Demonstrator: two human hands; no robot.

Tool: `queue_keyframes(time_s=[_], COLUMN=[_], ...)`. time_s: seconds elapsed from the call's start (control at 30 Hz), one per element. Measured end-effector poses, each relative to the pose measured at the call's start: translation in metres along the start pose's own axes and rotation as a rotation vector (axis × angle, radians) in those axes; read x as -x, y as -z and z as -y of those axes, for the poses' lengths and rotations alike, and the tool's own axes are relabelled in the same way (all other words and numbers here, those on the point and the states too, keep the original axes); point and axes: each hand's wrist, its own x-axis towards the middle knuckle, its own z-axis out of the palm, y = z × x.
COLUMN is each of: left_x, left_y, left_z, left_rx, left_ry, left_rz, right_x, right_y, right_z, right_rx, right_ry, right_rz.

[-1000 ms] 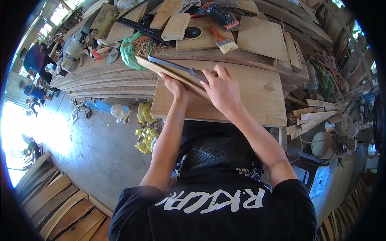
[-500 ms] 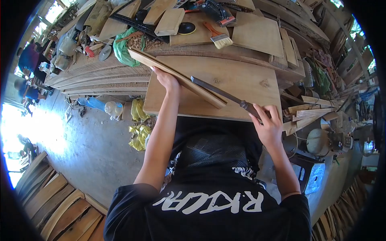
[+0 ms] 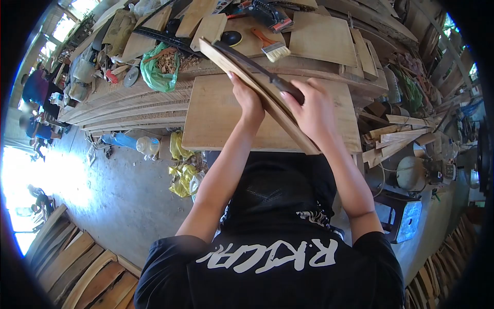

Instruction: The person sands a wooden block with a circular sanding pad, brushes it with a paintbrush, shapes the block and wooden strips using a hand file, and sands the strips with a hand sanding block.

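Note:
A long, narrow wooden strip [image 3: 234, 67] slants across in front of me, with a groove along its upper side. My left hand [image 3: 247, 100] is closed around it from below, near the middle. In my right hand [image 3: 315, 112] is the handle of a chisel [image 3: 252, 66], its long dark blade pointing to the far left. The blade lies along the strip's grooved side, its tip near the strip's far end. Whether the edge touches the wood I cannot tell. Beneath both hands is a broad wooden board [image 3: 211, 116].
Beyond the board lie a paintbrush [image 3: 272, 47], a black disc [image 3: 231, 38], a flat wood panel [image 3: 321, 41] and a green bag of shavings [image 3: 158, 72]. Scrap wood [image 3: 396, 136] and a stool [image 3: 406, 219] are at right. People [image 3: 38, 90] are at far left.
My right hand has pushed the chisel forward and left along the strip. The strip's near end has shifted right, and my left hand has moved right with it.

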Motion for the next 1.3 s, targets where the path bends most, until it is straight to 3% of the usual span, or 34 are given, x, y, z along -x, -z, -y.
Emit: queue_keyframes(time_s=[0.07,0.2,0.33,0.37,0.43,0.5,0.57,0.63,0.73,0.77,0.8,0.9,1.07,1.1,1.2,1.23,1.3], left_x=[0.016,0.007,0.001,0.001,0.027,0.033,0.037,0.041,0.046,0.051,0.054,0.063,0.055,0.058,0.066,0.065,0.066], left_y=[-0.005,0.003,0.014,0.014,0.01,0.01,0.005,0.003,0.012,0.008,0.005,0.001,0.018,0.018,0.018,0.022,0.023], left_z=[-0.008,-0.001,0.012,0.024,0.008,0.004,0.0,-0.005,-0.015,-0.013,-0.015,-0.023,-0.02,-0.02,-0.01,-0.007,-0.01], left_rx=[-0.035,-0.111,-0.409,-0.424,-0.409,-0.372,-0.335,-0.214,-0.077,-0.064,-0.152,-0.116,-0.158,-0.152,-0.211,-0.289,-0.434], left_ry=[0.057,0.1,-0.016,-0.234,-0.276,-0.289,-0.346,-0.291,-0.014,0.009,-0.098,0.088,0.147,0.113,-0.065,-0.176,-0.315], left_rz=[0.085,0.154,0.089,0.083,0.244,0.341,0.363,0.39,0.657,0.622,0.621,0.586,0.633,0.582,0.489,0.484,0.469], right_x=[-0.008,-0.007,-0.005,-0.006,-0.012,-0.014,-0.014,-0.012,-0.006,-0.006,-0.002,0.012,0.019,0.02,0.029,0.028,0.036], right_y=[-0.02,-0.029,-0.031,-0.029,-0.027,-0.049,-0.058,-0.057,-0.04,-0.034,-0.036,-0.047,-0.032,-0.028,-0.037,-0.039,-0.072], right_z=[-0.008,-0.011,-0.012,-0.012,-0.013,-0.023,-0.028,-0.028,-0.014,-0.006,-0.004,-0.003,-0.009,-0.01,-0.029,-0.042,-0.104], right_rx=[-0.276,-0.371,-0.406,-0.489,-0.659,-0.646,-0.67,-0.74,-0.518,-0.359,-0.317,-0.213,-0.498,-0.568,-1.023,-1.089,-1.39], right_ry=[-0.162,-0.205,-0.211,-0.243,-0.305,-0.076,0.003,-0.069,-0.173,-0.164,-0.137,-0.018,-0.075,-0.053,-0.335,-0.448,-0.478], right_rz=[0.169,0.209,0.209,0.261,0.366,0.144,0.065,0.13,0.212,0.216,0.189,0.016,0.142,0.145,0.056,0.1,0.38])
